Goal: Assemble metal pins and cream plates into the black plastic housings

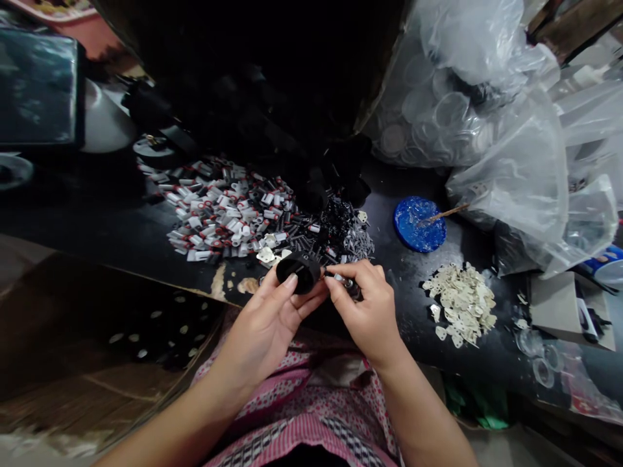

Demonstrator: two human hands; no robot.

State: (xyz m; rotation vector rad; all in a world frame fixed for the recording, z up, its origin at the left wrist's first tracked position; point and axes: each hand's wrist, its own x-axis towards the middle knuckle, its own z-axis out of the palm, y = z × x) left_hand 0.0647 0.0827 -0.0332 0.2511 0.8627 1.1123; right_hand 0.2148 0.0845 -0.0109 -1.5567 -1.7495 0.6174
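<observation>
My left hand [272,321] is wrapped round a black round cup-like part [298,272], its dark opening facing up. Close beside it on the right, my right hand [367,298] pinches a small dark tool or part with a metallic piece [346,283] against the cup's right side. The exact contact between them is too small to make out. Just beyond both hands lie a heap of white and grey pieces with red rings [228,211], a few pale metal plates [267,254], dark springs [302,237] and small black parts [341,217].
A blue lid [419,224] with a thin stick stands right of the hands, near a pile of pale metal plates [462,303]. Clear plastic bags [516,168] fill the back right. A large black box [253,58] looms behind; an open carton [87,383] sits below left.
</observation>
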